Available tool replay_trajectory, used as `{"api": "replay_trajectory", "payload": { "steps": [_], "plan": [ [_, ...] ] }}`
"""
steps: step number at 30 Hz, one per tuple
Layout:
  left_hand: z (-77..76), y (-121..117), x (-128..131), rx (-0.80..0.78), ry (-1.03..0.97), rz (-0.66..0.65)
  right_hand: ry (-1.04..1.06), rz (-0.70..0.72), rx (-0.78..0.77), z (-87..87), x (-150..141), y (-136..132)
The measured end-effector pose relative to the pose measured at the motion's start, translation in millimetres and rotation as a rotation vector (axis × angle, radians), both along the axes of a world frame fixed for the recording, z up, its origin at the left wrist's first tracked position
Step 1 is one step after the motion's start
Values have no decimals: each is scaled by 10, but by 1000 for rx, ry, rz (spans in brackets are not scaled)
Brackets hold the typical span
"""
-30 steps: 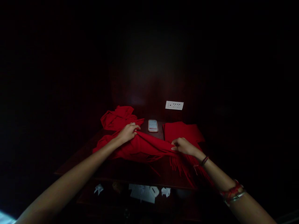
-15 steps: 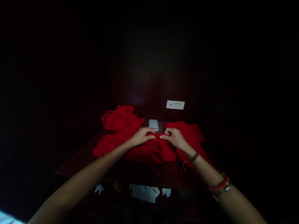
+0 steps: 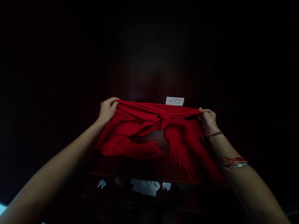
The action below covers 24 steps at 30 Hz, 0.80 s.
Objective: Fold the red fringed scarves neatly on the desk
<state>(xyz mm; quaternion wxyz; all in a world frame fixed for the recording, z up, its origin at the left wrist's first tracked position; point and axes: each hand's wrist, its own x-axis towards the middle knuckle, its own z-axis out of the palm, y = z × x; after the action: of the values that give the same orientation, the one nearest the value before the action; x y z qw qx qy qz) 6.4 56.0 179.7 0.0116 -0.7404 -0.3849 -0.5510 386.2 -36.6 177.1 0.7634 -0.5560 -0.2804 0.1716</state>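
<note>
A red fringed scarf (image 3: 140,109) is stretched taut between my two hands above a dark wooden table (image 3: 140,166). My left hand (image 3: 108,109) pinches its edge at the left, thumb and fingers closed on the cloth. At the right, my right hand (image 3: 207,119) grips the other end of the stretched edge. Below, the scarf hangs and lies in loose folds on the tabletop. One fringed end spreads at the right below my right hand, and another fringed part lies near the middle. The cloth hides the back of the table.
A white socket plate (image 3: 174,101) is on the dark wall behind the table. On a lower shelf, under the table's front edge, lie a pale sheet (image 3: 142,187) and crumpled white pieces (image 3: 101,184). The surroundings are very dark.
My hands have moved from close together at the middle to wide apart and higher, pulling the scarf out between them. The phone at the back of the table is now hidden behind the cloth.
</note>
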Motion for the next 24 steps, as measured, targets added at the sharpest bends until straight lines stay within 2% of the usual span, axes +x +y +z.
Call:
{"api": "replay_trajectory", "payload": {
  "steps": [2,4,7,8,9,11,13,16,17,20,22,24],
  "plan": [
    [20,-11,-43,-13,52,-48,-26,37,39,87,34,-7],
    [-41,-68,-16,-42,227,-138,-143,188,-75,45,14,-16],
    [-289,-152,49,-151,649,-384,-518,417,-535,-247,-53,-32],
    [-394,-171,67,-191,755,-466,-671,436,-675,-369,-92,-36],
    [-495,-185,86,-226,812,-520,-817,437,-752,-486,-149,-40],
    [-651,-212,145,-285,775,-521,-944,471,-702,-666,-341,-50],
    [-709,-256,247,-326,619,-445,-1053,609,-459,-759,-647,-71],
    [-625,-372,458,-338,418,-350,-1065,867,-181,-793,-1209,-122],
    [-571,-419,526,-326,395,-336,-1058,884,-128,-794,-1376,-136],
    [-408,-529,640,-270,382,-304,-1016,742,-105,-789,-1656,-123],
    [-320,-544,614,-237,364,-251,-961,601,-138,-762,-1611,-70],
    [-242,-512,521,-218,340,-164,-934,473,-172,-702,-1413,-7]
  ]
}}
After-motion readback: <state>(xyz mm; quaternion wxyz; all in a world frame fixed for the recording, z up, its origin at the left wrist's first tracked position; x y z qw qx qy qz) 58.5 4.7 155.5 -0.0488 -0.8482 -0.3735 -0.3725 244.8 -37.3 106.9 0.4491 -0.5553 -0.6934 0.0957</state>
